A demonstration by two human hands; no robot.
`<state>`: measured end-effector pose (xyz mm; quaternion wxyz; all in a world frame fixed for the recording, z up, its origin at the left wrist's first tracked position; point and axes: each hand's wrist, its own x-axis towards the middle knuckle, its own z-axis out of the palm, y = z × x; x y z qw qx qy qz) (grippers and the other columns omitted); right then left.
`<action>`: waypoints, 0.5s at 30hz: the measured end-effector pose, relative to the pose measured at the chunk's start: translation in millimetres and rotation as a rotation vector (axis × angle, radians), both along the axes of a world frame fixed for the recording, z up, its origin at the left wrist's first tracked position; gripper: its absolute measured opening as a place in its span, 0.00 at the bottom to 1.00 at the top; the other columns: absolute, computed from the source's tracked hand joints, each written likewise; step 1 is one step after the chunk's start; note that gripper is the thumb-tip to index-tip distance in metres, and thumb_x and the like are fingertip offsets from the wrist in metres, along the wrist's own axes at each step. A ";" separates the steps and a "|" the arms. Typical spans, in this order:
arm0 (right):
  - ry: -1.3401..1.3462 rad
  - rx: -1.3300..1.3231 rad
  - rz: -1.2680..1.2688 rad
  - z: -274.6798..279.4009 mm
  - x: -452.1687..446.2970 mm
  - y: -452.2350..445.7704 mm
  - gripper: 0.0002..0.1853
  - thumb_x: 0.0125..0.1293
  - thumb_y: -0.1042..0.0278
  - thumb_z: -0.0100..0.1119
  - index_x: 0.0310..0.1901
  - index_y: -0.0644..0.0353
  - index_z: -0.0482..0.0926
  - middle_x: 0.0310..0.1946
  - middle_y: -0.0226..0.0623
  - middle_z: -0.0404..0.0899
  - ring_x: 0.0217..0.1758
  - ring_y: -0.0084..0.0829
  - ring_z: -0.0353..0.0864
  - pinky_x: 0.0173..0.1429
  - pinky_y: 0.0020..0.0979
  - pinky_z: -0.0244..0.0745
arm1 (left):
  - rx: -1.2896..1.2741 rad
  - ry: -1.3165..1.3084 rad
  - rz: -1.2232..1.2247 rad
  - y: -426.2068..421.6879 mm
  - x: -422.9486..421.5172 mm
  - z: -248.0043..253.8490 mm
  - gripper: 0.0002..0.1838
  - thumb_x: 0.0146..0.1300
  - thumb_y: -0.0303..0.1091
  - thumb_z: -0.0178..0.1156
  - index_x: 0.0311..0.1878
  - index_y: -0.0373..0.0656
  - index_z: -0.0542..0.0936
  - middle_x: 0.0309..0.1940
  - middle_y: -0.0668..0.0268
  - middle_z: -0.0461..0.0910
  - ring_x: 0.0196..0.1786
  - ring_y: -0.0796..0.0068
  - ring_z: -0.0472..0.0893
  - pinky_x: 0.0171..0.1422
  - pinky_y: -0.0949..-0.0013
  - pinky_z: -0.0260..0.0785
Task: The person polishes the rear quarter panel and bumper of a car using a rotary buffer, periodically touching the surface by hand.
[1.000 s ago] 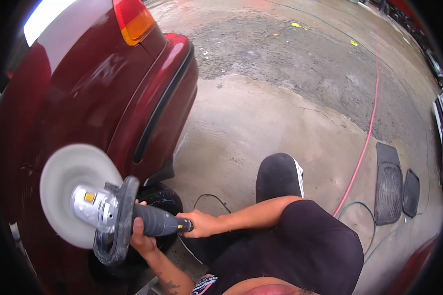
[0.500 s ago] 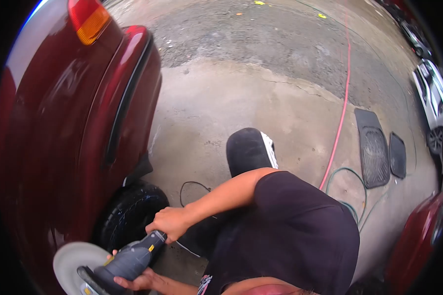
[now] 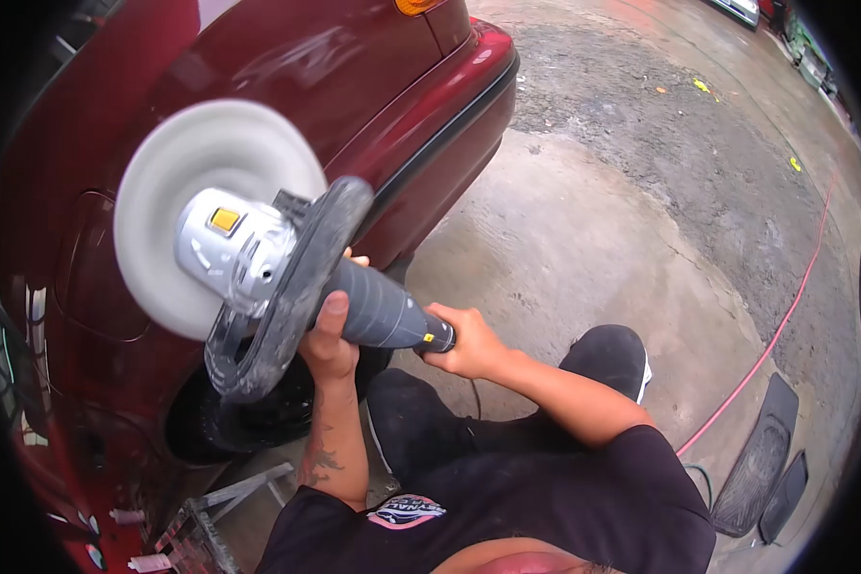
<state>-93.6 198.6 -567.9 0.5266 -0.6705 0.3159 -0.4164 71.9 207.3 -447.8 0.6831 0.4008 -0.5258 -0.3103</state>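
Note:
A grey and silver car polisher (image 3: 378,304) with a round white pad (image 3: 153,182) is held in both my hands. My right hand (image 3: 469,342) wraps round the narrow rear end of its body. My left hand (image 3: 330,340) grips the body from beneath, close behind the large black loop handle (image 3: 292,306). The pad is in front of the dark red car's side panel (image 3: 96,249), above the rear wheel. Whether pad and paint touch, I cannot tell. Part of the left fingers is hidden behind the polisher.
The car's rear bumper (image 3: 450,124) juts out beyond the polisher. A step stool (image 3: 230,497) and pink-labelled bottles (image 3: 148,562) stand at lower left. Across the concrete floor (image 3: 584,258) runs a red hose (image 3: 765,354); black floor mats (image 3: 761,450) lie at right.
The polisher has come up from the lower left, and its pad now faces the panel higher above the wheel. My view has turned left towards the car. Both hands keep their hold.

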 end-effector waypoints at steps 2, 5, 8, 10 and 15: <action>-0.041 0.056 -0.055 10.3 -11.4 -11.2 0.17 0.55 0.68 0.75 0.46 0.60 0.84 0.33 0.43 0.87 0.36 0.34 0.88 0.46 0.35 0.80 | -0.018 -0.069 -0.047 -29.7 -12.6 10.1 0.33 0.60 0.41 0.68 0.65 0.34 0.74 0.53 0.52 0.81 0.52 0.59 0.85 0.60 0.57 0.78; -0.049 0.045 -0.151 15.9 -26.4 -34.9 0.19 0.56 0.68 0.74 0.49 0.60 0.84 0.32 0.39 0.86 0.37 0.28 0.86 0.46 0.33 0.79 | -0.045 -0.111 -0.139 -76.2 -35.6 26.6 0.23 0.62 0.32 0.70 0.59 0.36 0.81 0.54 0.62 0.82 0.55 0.71 0.81 0.65 0.67 0.70; -0.086 0.010 -0.271 23.5 -45.6 -60.1 0.16 0.55 0.66 0.74 0.43 0.64 0.82 0.28 0.38 0.84 0.33 0.28 0.83 0.44 0.34 0.78 | -0.104 -0.083 -0.210 -118.6 -73.9 49.9 0.22 0.61 0.32 0.74 0.57 0.36 0.82 0.49 0.67 0.83 0.50 0.75 0.81 0.60 0.69 0.72; -0.094 0.101 -0.299 34.8 -63.8 -79.5 0.15 0.55 0.66 0.74 0.38 0.65 0.81 0.24 0.37 0.82 0.29 0.27 0.82 0.39 0.34 0.77 | -0.108 -0.087 -0.258 -154.7 -92.4 58.2 0.20 0.60 0.33 0.76 0.54 0.37 0.82 0.45 0.70 0.84 0.45 0.79 0.81 0.55 0.73 0.74; -0.190 0.235 -0.311 74.1 -99.3 -120.9 0.12 0.57 0.68 0.73 0.35 0.65 0.81 0.21 0.34 0.81 0.23 0.24 0.82 0.29 0.29 0.75 | -0.049 -0.074 -0.358 -210.3 -138.2 93.2 0.15 0.61 0.36 0.75 0.45 0.38 0.84 0.38 0.68 0.85 0.38 0.77 0.84 0.45 0.70 0.79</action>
